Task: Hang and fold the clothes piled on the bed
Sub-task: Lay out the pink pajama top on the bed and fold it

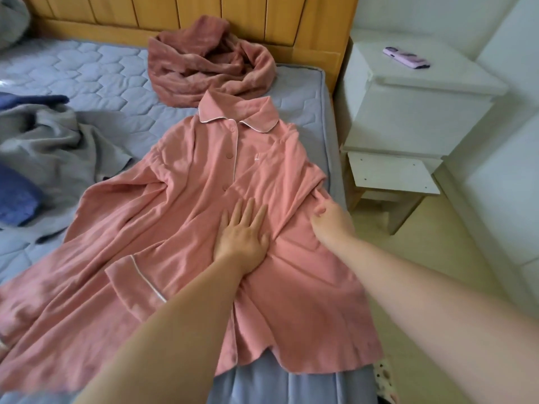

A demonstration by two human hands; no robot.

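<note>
A pink button-front pyjama shirt (204, 176) with white piping lies spread face up on the bed (96, 71), collar toward the headboard. My left hand (243, 231) presses flat on the shirt's middle, fingers straight. My right hand (331, 218) pinches a fold of the shirt's right sleeve near the mattress edge. A crumpled dusty-pink garment (210, 62) lies above the collar. A grey garment (55, 147) and blue clothes (17, 196) lie piled at the left.
A wooden headboard (180, 13) stands behind the bed. A white bedside cabinet (408, 106) stands to the right with a phone in a lilac case (407, 57) on top. Pale floor runs along the bed's right side.
</note>
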